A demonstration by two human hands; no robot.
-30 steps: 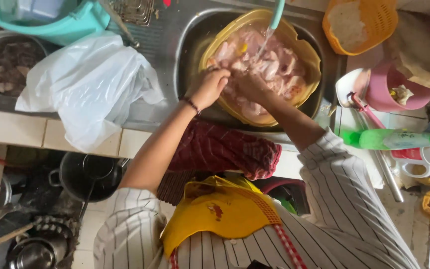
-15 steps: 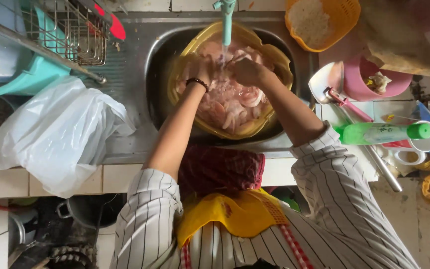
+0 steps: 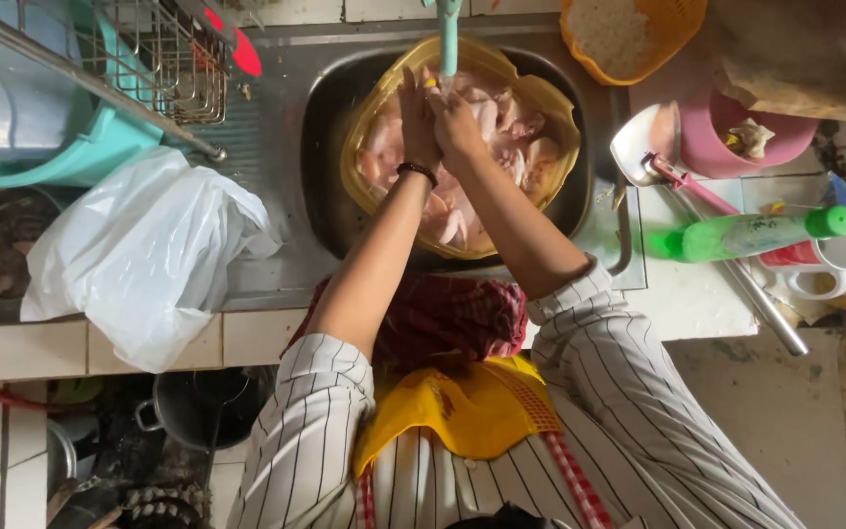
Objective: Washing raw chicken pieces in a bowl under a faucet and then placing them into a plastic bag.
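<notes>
1. Your left hand is raised over the yellow basin, fingers straight and close together, its palm pressed flat against the right hand; it holds nothing that can be made out.
2. Your right hand meets the left palm to palm, fingers loosely curled toward 12 o'clock; whether anything is pinched between the two palms cannot be told.
3. Directly at 12 o'clock from both hands hangs the teal tap, its spout ending just above the fingertips.
4. Beneath the hands, the raw chicken pieces fill the basin, which sits inside the steel sink.
5. A dark bracelet circles your left wrist, at 6 o'clock from the hand.
6. At 9 o'clock from the sink, a white plastic bag lies on the draining board, overhanging the tiled edge.
7. At 10 o'clock stand a wire dish rack and a teal tub.
8. At 1 o'clock from the basin sits an orange basket holding a white mass.
9. At 3 o'clock lie a pink bowl and a green bottle on its side.
10. Your striped sleeves and yellow apron occupy the lower field, toward 6 o'clock.
</notes>
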